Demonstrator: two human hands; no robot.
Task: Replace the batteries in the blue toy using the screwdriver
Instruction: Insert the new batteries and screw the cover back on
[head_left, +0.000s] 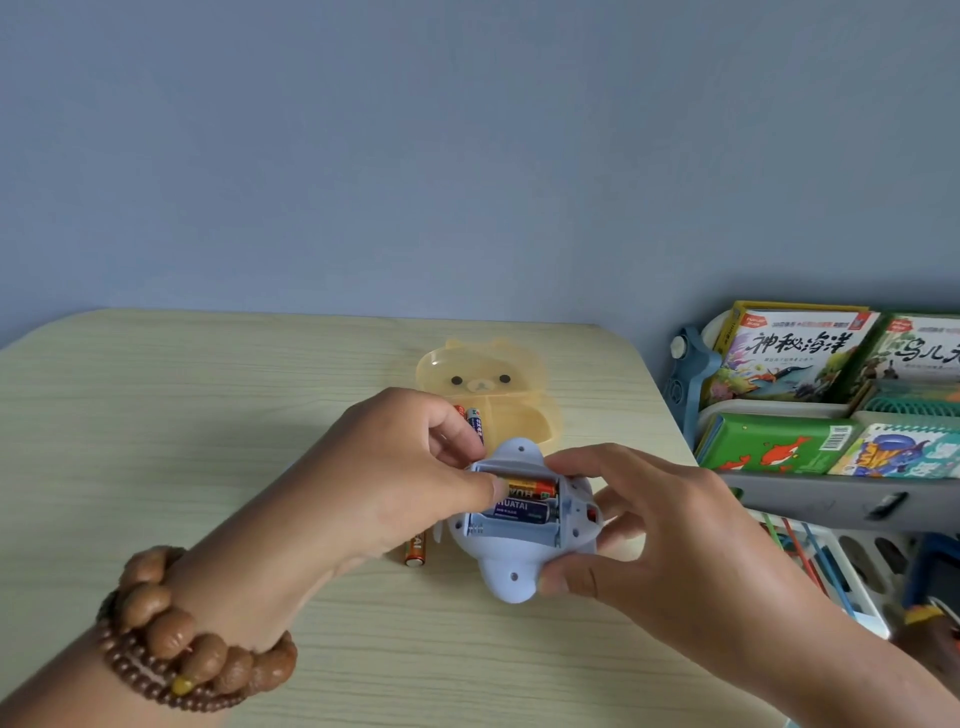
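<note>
Wrist, lower left of frame: brown bead bracelets (176, 639) sit on the person's left forearm.
Right hand (660, 525): clamped on the blue toy (511, 571), with the thumb on its near rounded lobe and the forefinger on its far right edge.
Left hand (395, 478): fingers curled; the thumb tip presses the left end of the orange battery (532, 488), and the forefinger bends over the toy's far rim.
Toy position: centre of frame, underside up, held just above the table (208, 415); the battery bay is open.
Bay contents: the orange battery lies in the far slot, with a dark blue battery (519, 510) touching it on the near side.
Loose battery (415, 551): orange, flat on the table, just left of the toy, partly under the left hand.
Yellow bear box (524, 410): just behind the toy, lid open, with spare batteries (475, 421) in its left compartment.
Right edge: a rack (831, 493) holds picture books (789, 353).
Background: a plain blue-grey wall (415, 156).
</note>
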